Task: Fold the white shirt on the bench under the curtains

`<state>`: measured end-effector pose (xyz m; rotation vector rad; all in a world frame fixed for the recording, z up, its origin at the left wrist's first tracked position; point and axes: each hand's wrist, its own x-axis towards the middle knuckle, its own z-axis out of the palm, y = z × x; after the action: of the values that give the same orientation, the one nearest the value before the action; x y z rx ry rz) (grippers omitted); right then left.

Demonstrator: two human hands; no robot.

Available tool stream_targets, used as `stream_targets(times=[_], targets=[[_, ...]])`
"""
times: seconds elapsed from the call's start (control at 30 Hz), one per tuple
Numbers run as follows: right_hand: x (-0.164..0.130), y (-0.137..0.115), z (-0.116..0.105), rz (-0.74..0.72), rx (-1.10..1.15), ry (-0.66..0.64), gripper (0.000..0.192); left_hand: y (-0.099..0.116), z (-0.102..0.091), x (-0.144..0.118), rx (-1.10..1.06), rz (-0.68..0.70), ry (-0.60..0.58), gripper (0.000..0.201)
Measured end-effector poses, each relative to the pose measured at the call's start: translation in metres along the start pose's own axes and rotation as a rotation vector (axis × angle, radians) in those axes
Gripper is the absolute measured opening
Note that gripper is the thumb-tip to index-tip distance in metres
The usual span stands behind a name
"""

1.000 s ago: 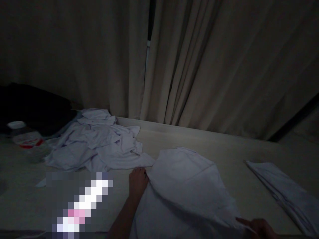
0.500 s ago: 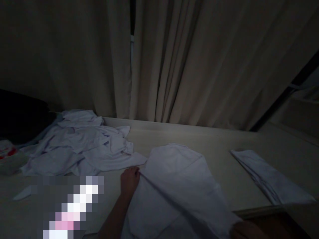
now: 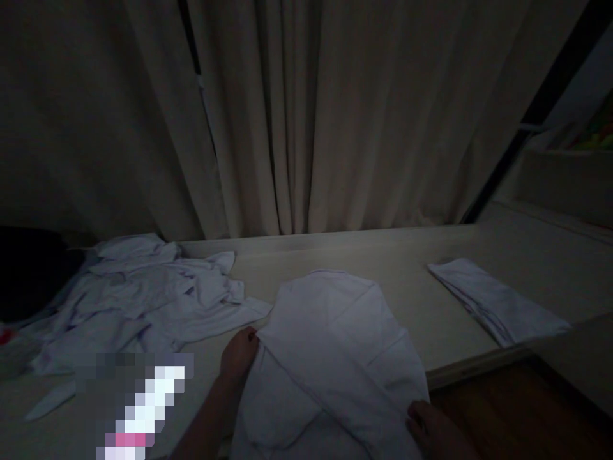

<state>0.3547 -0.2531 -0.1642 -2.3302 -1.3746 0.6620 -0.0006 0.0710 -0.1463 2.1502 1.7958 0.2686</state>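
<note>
A white shirt lies spread out in front of me, its collar end toward the curtain and its lower part running off the bottom of the view. My left hand pinches the shirt's left edge. At the lower right, my right hand is closed at the shirt's right edge, with its fingers curled on the cloth. A diagonal fold of fabric crosses the shirt between both hands.
Left of the shirt is a heap of crumpled white clothes, with a dark bundle behind it. A folded white garment rests at the right on the pale surface. A curtain hangs behind. A blurred patch hides the lower left.
The view has turned to the right. My right hand has come up and inward along the shirt, which now lies flatter. My left hand stays on the left edge.
</note>
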Motion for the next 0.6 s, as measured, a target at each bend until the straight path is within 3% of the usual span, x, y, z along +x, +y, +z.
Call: stream_targets(times=[0.23, 0.43, 0.53, 0.6], targets=[[0.027, 0.005, -0.029, 0.005, 0.269, 0.108, 0.035, 0.005, -0.003, -0.003, 0.037, -0.074, 0.028, 0.028], [0.032, 0.017, -0.011, 0.119, 0.256, -0.022, 0.04, 0.009, -0.008, -0.003, 0.006, -0.076, -0.02, 0.03], [0.023, 0.035, -0.009, 0.206, 0.306, -0.001, 0.049, -0.001, -0.014, -0.028, -0.079, -0.07, 0.002, 0.041], [0.015, 0.05, -0.011, 0.251, 0.345, 0.055, 0.054, -0.012, -0.016, -0.066, -0.224, -0.137, 0.006, 0.046]])
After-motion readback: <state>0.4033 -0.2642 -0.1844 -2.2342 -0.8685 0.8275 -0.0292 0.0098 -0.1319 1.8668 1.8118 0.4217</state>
